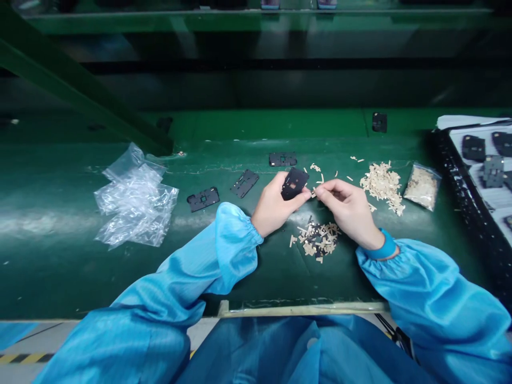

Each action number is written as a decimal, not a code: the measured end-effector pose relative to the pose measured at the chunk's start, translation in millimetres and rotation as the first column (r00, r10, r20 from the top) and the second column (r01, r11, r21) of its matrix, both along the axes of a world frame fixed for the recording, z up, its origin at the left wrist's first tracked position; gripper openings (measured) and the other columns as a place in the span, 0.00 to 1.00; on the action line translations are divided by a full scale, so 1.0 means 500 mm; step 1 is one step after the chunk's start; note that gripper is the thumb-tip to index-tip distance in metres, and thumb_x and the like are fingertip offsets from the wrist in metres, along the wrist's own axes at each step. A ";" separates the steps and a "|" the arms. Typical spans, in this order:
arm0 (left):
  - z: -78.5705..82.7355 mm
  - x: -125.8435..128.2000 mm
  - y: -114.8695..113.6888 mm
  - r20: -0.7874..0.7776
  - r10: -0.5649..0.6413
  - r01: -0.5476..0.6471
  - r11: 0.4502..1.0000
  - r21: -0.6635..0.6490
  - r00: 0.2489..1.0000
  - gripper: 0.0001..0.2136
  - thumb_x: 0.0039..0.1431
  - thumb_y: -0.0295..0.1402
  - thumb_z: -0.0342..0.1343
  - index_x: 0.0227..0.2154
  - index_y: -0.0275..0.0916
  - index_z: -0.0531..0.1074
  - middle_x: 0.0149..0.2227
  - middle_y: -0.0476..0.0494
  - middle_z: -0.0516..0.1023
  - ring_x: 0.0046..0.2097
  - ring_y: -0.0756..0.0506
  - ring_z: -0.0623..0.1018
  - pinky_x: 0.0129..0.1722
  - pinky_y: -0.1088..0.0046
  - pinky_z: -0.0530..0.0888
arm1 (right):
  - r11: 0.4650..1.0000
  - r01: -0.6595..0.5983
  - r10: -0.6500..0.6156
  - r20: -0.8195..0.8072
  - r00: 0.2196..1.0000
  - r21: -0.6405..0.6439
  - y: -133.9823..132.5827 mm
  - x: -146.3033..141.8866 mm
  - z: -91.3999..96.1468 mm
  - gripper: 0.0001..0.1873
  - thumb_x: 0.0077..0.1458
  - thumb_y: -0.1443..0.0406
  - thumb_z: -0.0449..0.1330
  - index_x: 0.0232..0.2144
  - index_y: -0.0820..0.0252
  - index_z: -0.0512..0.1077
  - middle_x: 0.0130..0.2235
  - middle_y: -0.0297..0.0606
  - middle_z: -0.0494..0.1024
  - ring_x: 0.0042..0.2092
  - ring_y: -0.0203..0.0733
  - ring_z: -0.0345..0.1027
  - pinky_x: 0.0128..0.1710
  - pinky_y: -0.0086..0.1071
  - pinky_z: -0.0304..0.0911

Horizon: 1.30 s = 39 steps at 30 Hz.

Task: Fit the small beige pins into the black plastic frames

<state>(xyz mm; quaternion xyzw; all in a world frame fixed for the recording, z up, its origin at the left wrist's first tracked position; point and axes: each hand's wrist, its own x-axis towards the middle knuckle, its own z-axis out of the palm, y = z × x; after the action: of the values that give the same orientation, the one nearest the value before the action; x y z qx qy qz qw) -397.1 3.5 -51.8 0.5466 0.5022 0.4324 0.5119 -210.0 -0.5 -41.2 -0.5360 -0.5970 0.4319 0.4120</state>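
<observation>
My left hand [276, 205] grips a small black perforated plate [294, 183] by its edge. My right hand [346, 207] pinches a small tan strip [315, 191] between finger and thumb, right next to the plate's lower corner. Below my hands lies a mixed heap of tan strips and black scraps [319, 241]. A larger heap of tan strips [384, 186] sits to the right of my right hand. Beyond it lies a transparent bag of tan strips [422, 186].
Several black plates, such as one [282, 159] and another [204, 199], lie on the green bench mat [256, 277] beyond my left hand. Crumpled transparent plastic bags [134, 200] lie at left. A black-edged tray [476, 170] holding black plates stands at right.
</observation>
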 end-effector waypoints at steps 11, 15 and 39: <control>0.001 -0.001 0.002 -0.016 0.003 -0.003 1.000 -0.015 1.000 0.13 0.54 0.32 0.64 0.41 0.38 0.70 0.34 0.48 0.78 0.32 0.51 0.75 0.35 0.73 0.73 | 0.994 -0.084 0.078 0.086 0.993 0.076 -0.010 -0.009 -0.013 0.08 0.61 0.61 0.63 0.32 0.59 0.76 0.32 0.35 0.76 0.30 0.35 0.65 0.30 0.31 0.61; 0.000 -0.001 0.004 -0.007 0.007 -0.007 1.000 -0.012 1.000 0.12 0.54 0.31 0.63 0.39 0.38 0.69 0.33 0.49 0.77 0.31 0.51 0.75 0.33 0.74 0.72 | 0.989 -0.145 0.142 0.072 0.987 0.041 -0.008 -0.006 -0.009 0.06 0.59 0.63 0.64 0.32 0.60 0.75 0.31 0.34 0.75 0.29 0.35 0.65 0.29 0.31 0.60; 0.022 -0.012 -0.001 -0.609 0.128 -0.081 0.991 0.104 0.783 0.20 0.49 0.48 0.62 0.41 0.41 0.74 0.37 0.46 0.81 0.39 0.40 0.81 0.39 0.67 0.75 | 0.983 -0.095 0.074 0.140 0.987 0.155 -0.007 -0.026 -0.029 0.04 0.54 0.66 0.62 0.29 0.60 0.72 0.31 0.32 0.75 0.30 0.32 0.64 0.33 0.27 0.62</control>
<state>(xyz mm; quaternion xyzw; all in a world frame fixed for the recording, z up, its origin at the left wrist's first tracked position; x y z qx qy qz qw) -403.3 3.1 -40.9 0.6466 0.6549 0.2768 0.2763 -222.9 -3.8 -55.7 -0.5027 -0.6785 0.3624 0.3944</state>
